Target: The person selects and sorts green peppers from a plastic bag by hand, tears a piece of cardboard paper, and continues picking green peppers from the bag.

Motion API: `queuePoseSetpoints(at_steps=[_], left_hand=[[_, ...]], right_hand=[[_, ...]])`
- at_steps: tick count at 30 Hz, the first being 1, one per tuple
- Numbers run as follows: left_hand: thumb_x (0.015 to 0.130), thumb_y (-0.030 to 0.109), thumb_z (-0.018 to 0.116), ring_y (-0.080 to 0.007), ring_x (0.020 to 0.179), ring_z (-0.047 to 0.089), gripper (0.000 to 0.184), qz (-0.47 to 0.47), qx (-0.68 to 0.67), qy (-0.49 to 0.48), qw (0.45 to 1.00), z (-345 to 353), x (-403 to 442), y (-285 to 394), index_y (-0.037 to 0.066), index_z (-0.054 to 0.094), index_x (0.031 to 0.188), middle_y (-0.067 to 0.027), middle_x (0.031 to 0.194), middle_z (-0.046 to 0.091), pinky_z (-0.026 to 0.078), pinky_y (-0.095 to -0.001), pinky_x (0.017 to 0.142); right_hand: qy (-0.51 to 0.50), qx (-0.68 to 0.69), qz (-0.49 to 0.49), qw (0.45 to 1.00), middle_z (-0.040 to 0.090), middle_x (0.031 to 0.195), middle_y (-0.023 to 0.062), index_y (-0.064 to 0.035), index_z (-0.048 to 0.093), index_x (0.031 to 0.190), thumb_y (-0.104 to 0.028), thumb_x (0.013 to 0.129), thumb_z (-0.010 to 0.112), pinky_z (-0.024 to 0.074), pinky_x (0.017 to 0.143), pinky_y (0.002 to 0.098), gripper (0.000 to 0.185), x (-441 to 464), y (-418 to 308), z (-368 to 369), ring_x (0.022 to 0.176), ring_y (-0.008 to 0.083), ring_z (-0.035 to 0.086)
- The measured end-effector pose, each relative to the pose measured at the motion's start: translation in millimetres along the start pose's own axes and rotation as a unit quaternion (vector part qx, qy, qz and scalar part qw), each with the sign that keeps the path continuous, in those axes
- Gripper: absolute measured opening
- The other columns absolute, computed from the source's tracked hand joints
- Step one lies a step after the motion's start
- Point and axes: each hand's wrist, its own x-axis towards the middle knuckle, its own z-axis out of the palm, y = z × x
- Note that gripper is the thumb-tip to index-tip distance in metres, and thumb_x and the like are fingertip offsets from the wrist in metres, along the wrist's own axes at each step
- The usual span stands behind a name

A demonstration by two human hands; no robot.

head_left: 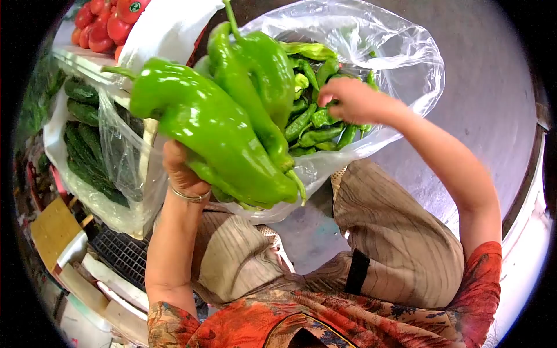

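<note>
My left hand [184, 171] is wrapped around a bunch of large, glossy green peppers [212, 127], held up over the near-left side of a clear plastic bag [415, 64]. The bunch hides most of its fingers. Smaller, darker green peppers [316, 136] fill the open bag. Just above them, at the bag's right side, is my right hand [362, 103], its fingers curled in and slightly blurred. Whatever those fingers may hold is too small or hidden to make out.
Left of the bag, a plastic-lined box holds dark green cucumbers [90, 148]. Red tomatoes [107, 26] sit in a white foam box [162, 35] at the upper left. A black plastic crate [122, 252] lies lower left. Grey floor [476, 87] extends to the right.
</note>
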Motion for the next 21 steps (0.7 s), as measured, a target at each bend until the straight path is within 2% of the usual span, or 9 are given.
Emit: queuePoseSetpoints(at_steps=[2, 4, 6, 7, 8, 12, 16, 18, 21], left_hand=[[0.073, 0.064, 0.069, -0.0380, 0.121, 0.052, 0.090, 0.091, -0.031, 0.087, 0.992, -5.6, -3.3, 1.8, 0.011, 0.041, 0.141, -0.0184, 0.132, 0.054, 0.042, -0.0545, 0.104], [0.074, 0.065, 0.068, -0.0375, 0.122, 0.051, 0.090, 0.136, -0.023, 0.117, 0.983, -8.3, -6.0, 5.9, 0.012, 0.041, 0.141, -0.0175, 0.133, 0.052, 0.041, -0.0552, 0.105], [0.074, 0.065, 0.067, -0.0370, 0.123, 0.049, 0.090, 0.166, -0.016, 0.134, 0.977, -8.8, -8.8, 10.3, 0.012, 0.040, 0.142, -0.0166, 0.135, 0.051, 0.040, -0.0558, 0.105], [0.074, 0.065, 0.066, -0.0368, 0.124, 0.049, 0.090, 0.175, -0.015, 0.138, 0.975, -9.8, -11.4, 12.5, 0.013, 0.039, 0.142, -0.0162, 0.135, 0.050, 0.039, -0.0562, 0.105], [0.074, 0.066, 0.066, -0.0365, 0.124, 0.048, 0.090, 0.182, -0.014, 0.141, 0.973, -10.1, -12.8, 13.9, 0.013, 0.039, 0.143, -0.0157, 0.136, 0.049, 0.038, -0.0565, 0.105], [0.075, 0.067, 0.064, -0.0355, 0.126, 0.046, 0.090, 0.196, -0.010, 0.147, 0.969, -11.3, -16.0, 16.5, 0.015, 0.037, 0.144, -0.0139, 0.139, 0.046, 0.036, -0.0578, 0.106], [0.076, 0.068, 0.063, -0.0346, 0.128, 0.043, 0.090, 0.204, -0.011, 0.148, 0.968, -11.3, -18.7, 19.8, 0.016, 0.036, 0.145, -0.0122, 0.141, 0.043, 0.033, -0.0591, 0.107], [0.076, 0.068, 0.062, -0.0341, 0.130, 0.042, 0.090, 0.205, -0.011, 0.150, 0.967, -10.8, -20.9, 20.7, 0.017, 0.035, 0.146, -0.0113, 0.143, 0.042, 0.032, -0.0597, 0.107], [0.077, 0.069, 0.060, -0.0333, 0.131, 0.040, 0.090, 0.206, -0.011, 0.154, 0.966, -11.7, -22.7, 21.1, 0.018, 0.034, 0.147, -0.0099, 0.145, 0.039, 0.030, -0.0607, 0.108]], right_hand=[[-0.009, -0.283, -0.001, 0.959, 0.058, 0.097, 0.0096, -0.0080, 0.066, 0.092, -0.009, 0.076, 0.065, 0.0414, 0.090, 0.0392, 0.017, -9.9, 2.8, 29.9, 0.102, 0.0251, 0.052], [0.016, -0.344, -0.044, 0.938, 0.054, 0.094, 0.0071, -0.0080, 0.064, 0.089, -0.013, 0.070, 0.067, 0.0377, 0.093, 0.0399, 0.019, -11.2, 30.6, 41.7, 0.105, 0.0244, 0.049], [0.055, -0.312, -0.114, 0.941, 0.053, 0.091, 0.0075, -0.0076, 0.062, 0.087, -0.011, 0.068, 0.064, 0.0373, 0.094, 0.0390, 0.019, -11.2, 29.9, 30.1, 0.102, 0.0253, 0.051], [-0.014, -0.273, -0.065, 0.960, 0.056, 0.094, 0.0089, -0.0063, 0.063, 0.093, -0.011, 0.070, 0.062, 0.0366, 0.096, 0.0380, 0.023, -9.3, 24.6, 17.1, 0.103, 0.0265, 0.052], [-0.005, -0.144, -0.036, 0.989, 0.060, 0.104, 0.0122, -0.0025, 0.062, 0.104, -0.013, 0.073, 0.062, 0.0369, 0.099, 0.0410, 0.033, -12.2, 15.8, 1.8, 0.111, 0.0300, 0.053], [-0.008, 0.027, 0.129, 0.991, 0.060, 0.116, 0.0215, 0.0030, 0.053, 0.121, -0.021, 0.074, 0.066, 0.0442, 0.095, 0.0440, 0.054, 2.0, -6.0, -20.0, 0.111, 0.0368, 0.055], [0.081, -0.034, -0.125, 0.988, 0.060, 0.106, 0.0164, -0.0027, 0.054, 0.118, -0.023, 0.073, 0.073, 0.0444, 0.094, 0.0421, 0.054, 20.7, -0.4, 27.4, 0.106, 0.0351, 0.055], [-0.021, -0.157, -0.200, 0.967, 0.060, 0.102, 0.0107, -0.0070, 0.056, 0.115, -0.020, 0.073, 0.072, 0.0428, 0.092, 0.0413, 0.046, 25.4, -18.2, 37.7, 0.105, 0.0297, 0.053], [0.002, -0.273, -0.190, 0.943, 0.058, 0.095, 0.0043, -0.0111, 0.057, 0.109, -0.018, 0.073, 0.070, 0.0401, 0.086, 0.0383, 0.039, 24.3, -10.0, 80.5, 0.099, 0.0232, 0.053]])
